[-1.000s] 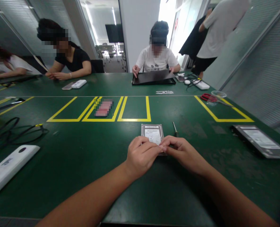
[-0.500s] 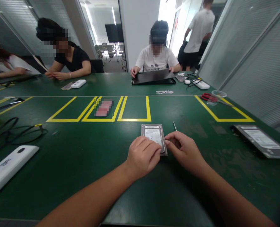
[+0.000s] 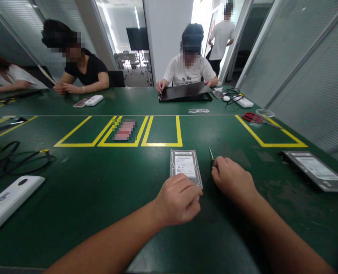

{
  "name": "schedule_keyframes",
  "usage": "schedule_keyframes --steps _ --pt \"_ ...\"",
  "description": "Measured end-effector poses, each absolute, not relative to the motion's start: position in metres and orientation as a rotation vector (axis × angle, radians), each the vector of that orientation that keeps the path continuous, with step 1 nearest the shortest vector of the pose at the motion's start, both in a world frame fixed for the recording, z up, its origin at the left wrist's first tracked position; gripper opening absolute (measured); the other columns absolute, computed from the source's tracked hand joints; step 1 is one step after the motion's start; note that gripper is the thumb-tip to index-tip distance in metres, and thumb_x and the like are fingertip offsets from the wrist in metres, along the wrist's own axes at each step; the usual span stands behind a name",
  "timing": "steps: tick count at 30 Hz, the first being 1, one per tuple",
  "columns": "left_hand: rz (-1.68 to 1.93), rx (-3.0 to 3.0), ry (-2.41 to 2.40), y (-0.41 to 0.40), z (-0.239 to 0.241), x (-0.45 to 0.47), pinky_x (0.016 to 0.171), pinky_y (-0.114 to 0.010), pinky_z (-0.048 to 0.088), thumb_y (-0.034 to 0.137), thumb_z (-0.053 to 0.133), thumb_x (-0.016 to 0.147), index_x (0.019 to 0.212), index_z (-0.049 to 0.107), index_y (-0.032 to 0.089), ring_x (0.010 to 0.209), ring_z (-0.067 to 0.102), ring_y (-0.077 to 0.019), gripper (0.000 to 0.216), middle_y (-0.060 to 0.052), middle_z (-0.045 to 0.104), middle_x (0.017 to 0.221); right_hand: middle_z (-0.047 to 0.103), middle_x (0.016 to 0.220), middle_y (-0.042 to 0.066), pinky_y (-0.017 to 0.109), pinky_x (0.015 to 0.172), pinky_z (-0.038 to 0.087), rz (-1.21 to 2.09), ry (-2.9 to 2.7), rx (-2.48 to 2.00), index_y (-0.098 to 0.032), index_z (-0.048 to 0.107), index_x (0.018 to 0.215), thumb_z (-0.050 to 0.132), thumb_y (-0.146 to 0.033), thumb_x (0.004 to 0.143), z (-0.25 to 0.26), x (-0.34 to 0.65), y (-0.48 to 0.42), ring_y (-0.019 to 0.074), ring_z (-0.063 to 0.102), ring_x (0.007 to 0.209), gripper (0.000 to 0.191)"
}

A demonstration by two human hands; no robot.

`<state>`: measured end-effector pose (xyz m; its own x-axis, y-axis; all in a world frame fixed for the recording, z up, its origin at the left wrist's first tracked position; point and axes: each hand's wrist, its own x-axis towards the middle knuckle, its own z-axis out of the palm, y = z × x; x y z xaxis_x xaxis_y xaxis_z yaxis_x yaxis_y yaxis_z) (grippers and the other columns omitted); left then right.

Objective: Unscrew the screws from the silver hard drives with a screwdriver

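The left hand (image 3: pixel 180 199) lies nearest, curled over the near end of the drive (image 3: pixel 185 161), which sits label up on the green table (image 3: pixel 106 190) in front of the person; its grip is mostly closed, the thumb and forefinger meeting at the drive's near right corner, and whether anything is pinched there I cannot tell. The right hand (image 3: pixel 233 177) rests just right of the drive, its grip closed on the handle of the screwdriver (image 3: pixel 211 153), whose bare shaft points away from the person. At the left edge lies a white block (image 3: pixel 15 201) with a dark mark on it, and beyond that a tangle of black cable (image 3: pixel 15 160). A second drive (image 3: pixel 317 171) lies well apart on the right, label up too. Farther on, yellow tape (image 3: pixel 161 144) marks out bays on the table; a blurred pink slab (image 3: pixel 124 130) lies in one, and red-handled scissors (image 3: pixel 253 117) lie by the right-hand bay, beside a clear cup (image 3: pixel 265 113). White scraps (image 3: pixel 199 111) lie past the table's seam. Across the table, a person in white (image 3: pixel 188 72) holds a dark panel (image 3: pixel 186 91) tilted over a black tray (image 3: pixel 186 99). To the left sits a person in black (image 3: pixel 86 74), and another person (image 3: pixel 221 40) stands, back turned, by the far doorway.
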<state>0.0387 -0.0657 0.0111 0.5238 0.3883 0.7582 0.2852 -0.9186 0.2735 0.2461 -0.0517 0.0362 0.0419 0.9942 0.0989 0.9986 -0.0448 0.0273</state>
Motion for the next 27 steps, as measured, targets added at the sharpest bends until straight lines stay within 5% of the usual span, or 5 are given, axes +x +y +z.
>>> schedule_keyframes --steps 8,18,23,27 --pt "1.185 2.693 0.493 -0.067 0.015 0.038 0.076 -0.034 0.052 0.013 0.057 0.092 0.097 0.063 0.012 0.078 0.06 -0.0171 0.008 -0.005 0.069 0.087 0.069 0.098 0.01 0.034 0.058 0.04 0.028 -2.142 -2.266 -0.021 0.044 0.102 0.044 -0.043 0.095 0.029 0.247 -0.052 0.0323 0.069 0.086 0.023" --pt "1.177 2.68 0.464 -0.065 0.012 0.038 0.076 -0.033 0.053 0.01 0.054 0.091 0.1 0.063 0.013 0.078 0.06 -0.0166 0.013 -0.005 0.069 0.088 0.068 0.092 0.012 0.039 0.064 0.043 0.081 -1.947 -2.326 -0.02 0.049 0.107 0.042 -0.036 0.091 0.038 0.248 -0.049 0.0331 0.068 0.081 0.023" --pt "1.185 2.692 0.421 -0.065 0.014 0.04 0.074 -0.032 0.053 0.009 0.048 0.095 0.102 0.062 0.012 0.078 0.061 -0.0162 0.016 -0.006 0.07 0.088 0.066 0.103 0.016 0.046 0.084 0.044 0.347 -1.637 -1.848 -0.015 0.059 0.106 0.05 -0.04 0.085 0.031 0.256 -0.038 0.0337 0.062 0.096 0.033" --pt "1.231 2.681 0.467 -0.063 0.014 0.041 0.072 -0.032 0.052 0.012 0.055 0.095 0.098 0.062 0.013 0.076 0.06 -0.0167 0.008 -0.006 0.069 0.086 0.066 0.089 0.009 0.039 0.076 0.047 0.52 -1.533 -1.684 -0.018 0.062 0.097 0.051 -0.049 0.087 0.022 0.258 -0.032 0.0255 0.063 0.083 0.034"
